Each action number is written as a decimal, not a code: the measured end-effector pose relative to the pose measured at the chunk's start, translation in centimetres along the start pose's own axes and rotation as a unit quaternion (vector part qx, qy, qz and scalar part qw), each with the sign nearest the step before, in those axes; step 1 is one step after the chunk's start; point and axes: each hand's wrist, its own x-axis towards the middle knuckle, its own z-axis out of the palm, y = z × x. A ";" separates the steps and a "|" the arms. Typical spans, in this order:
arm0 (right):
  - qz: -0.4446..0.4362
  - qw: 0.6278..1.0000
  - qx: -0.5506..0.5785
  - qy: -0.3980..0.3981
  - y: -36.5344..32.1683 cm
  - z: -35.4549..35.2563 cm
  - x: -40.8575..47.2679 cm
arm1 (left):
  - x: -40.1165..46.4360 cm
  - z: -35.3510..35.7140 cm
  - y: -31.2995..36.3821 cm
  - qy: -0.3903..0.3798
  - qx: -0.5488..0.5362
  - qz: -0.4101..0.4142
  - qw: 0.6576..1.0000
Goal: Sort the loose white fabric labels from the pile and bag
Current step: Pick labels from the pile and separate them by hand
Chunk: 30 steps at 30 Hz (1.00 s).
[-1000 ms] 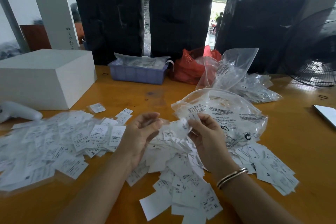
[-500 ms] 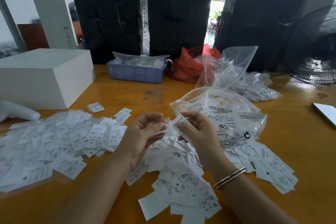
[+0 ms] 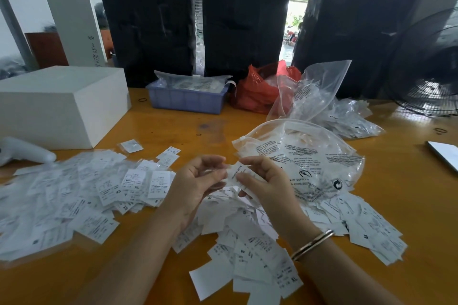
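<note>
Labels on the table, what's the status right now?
Left hand and right hand pinch one white label. Loose pile below. Printed clear bag just behind.

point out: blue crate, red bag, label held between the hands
blue crate [image 3: 186, 102]: head view, front wall.
red bag [image 3: 255, 93]: head view, front of the plastic.
held label [image 3: 235, 173]: head view, printed face between both hands.

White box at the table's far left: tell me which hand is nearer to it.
Left. The left hand is on the white box's side of the label pile, though clear of it; the right hand sits beyond, beside the clear printed bag.
</note>
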 end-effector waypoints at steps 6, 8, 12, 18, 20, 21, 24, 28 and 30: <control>0.006 0.997 0.062 0.036 0.0 -0.4 0.2 | 0.1 -0.1 0.0 0.020 0.000 0.000 1.000; 0.009 0.998 0.057 0.027 0.0 -0.4 0.1 | 0.1 0.0 -0.1 0.024 0.000 0.001 1.000; 0.012 1.000 0.021 0.010 0.1 0.0 0.0 | 0.0 0.0 -0.1 0.020 0.006 0.005 1.000; 0.010 0.999 -0.031 -0.017 0.0 0.0 0.0 | 0.1 -0.1 -0.1 -0.011 0.011 -0.003 1.000; 0.022 0.998 -0.040 -0.033 0.0 -0.2 0.0 | 0.2 -0.2 -0.1 -0.005 0.015 -0.008 1.000; 0.030 0.998 -0.040 -0.041 0.0 -0.3 0.0 | 0.2 -0.3 -0.1 0.002 0.018 -0.008 1.000; 0.040 0.996 -0.051 -0.064 -0.1 -0.5 0.1 | 0.2 -0.4 -0.2 0.018 0.034 -0.013 0.999; 0.014 0.995 -0.087 -0.046 -0.1 -0.3 0.3 | 0.1 -0.1 -0.3 0.006 0.173 0.007 0.985; 0.014 0.997 -0.069 -0.028 0.0 -0.3 0.4 | 0.1 0.0 -0.3 0.015 0.166 0.008 0.986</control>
